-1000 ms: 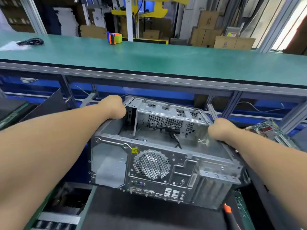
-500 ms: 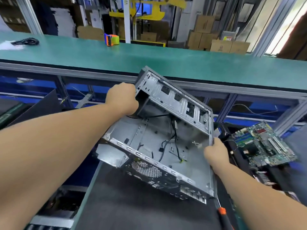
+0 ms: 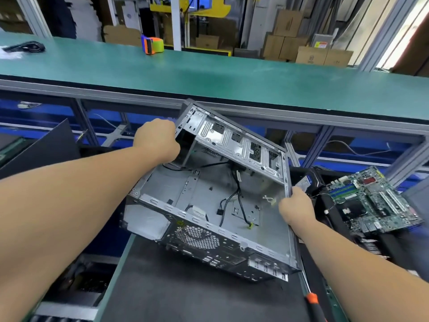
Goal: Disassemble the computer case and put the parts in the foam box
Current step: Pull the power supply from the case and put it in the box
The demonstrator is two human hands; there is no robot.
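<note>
Above the black mat of the near desk point(image 3: 185, 293), both bare forearms reach forward with the computer case point(image 3: 209, 205) held between them. The left hand point(image 3: 156, 141) is curled into a closed grip on the case's far left corner, wrist bent slightly inward, fingers hidden behind the metal. The right hand point(image 3: 296, 209) clamps the case's right edge, thumb side up, fingers wrapped around the rim. The case hangs tilted, its open side facing the person, its perforated rear panel with the fan grille lowest and nearest, and its far end raised toward the green desk point(image 3: 232, 75) beyond. Loose black cables point(image 3: 234, 196) trail across the bare interior floor of the case. Just right of the right hand lies a green motherboard point(image 3: 371, 201) resting on a dark box. An orange-and-black tool handle point(image 3: 313, 303) lies on the mat near the right forearm. On the far green desk sit an orange-and-green tape dispenser point(image 3: 152, 45) and a coiled black cable point(image 3: 25, 47).
</note>
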